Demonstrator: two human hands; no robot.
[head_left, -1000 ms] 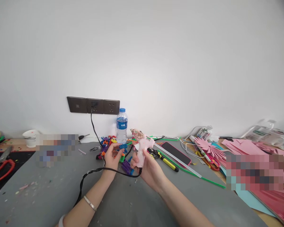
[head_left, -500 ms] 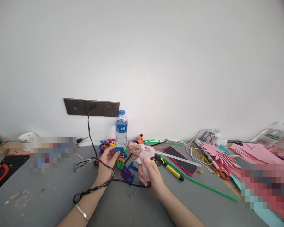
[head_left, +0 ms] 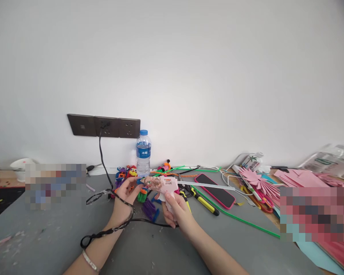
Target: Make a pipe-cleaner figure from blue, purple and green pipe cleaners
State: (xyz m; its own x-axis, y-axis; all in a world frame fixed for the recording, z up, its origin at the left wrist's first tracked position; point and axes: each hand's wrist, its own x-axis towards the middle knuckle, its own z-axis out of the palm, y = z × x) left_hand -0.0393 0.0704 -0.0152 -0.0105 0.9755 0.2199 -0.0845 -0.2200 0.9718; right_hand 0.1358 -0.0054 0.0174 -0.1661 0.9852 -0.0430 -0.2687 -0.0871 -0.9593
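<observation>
My right hand (head_left: 178,213) is wrapped round the handle of a pink hot glue gun (head_left: 169,185). A long clear glue stick (head_left: 206,185) runs out of its back. The gun's nozzle end, crusted with old glue, points left and reaches the blue pipe cleaner piece (head_left: 140,181) pinched in my left hand (head_left: 125,194); whether it touches is hidden. Below my left fingertips are a green pipe cleaner bundle (head_left: 142,196) and a purple one (head_left: 149,210). Small pipe cleaner figures (head_left: 131,172) stand behind my left hand. The gun's black cord (head_left: 114,228) lies across my left forearm.
A water bottle (head_left: 143,156) stands by the wall, near the socket panel (head_left: 106,126). Right of the gun lie yellow-black pliers (head_left: 205,202), a pink-edged phone (head_left: 216,191) and a long green pipe cleaner (head_left: 246,220). Pink paper (head_left: 298,181) and scissors (head_left: 265,204) are farther right.
The glue gun has levelled, and its nozzle has come up to the blue piece in my left hand. The whole view has shifted slightly, so the scene sits farther left.
</observation>
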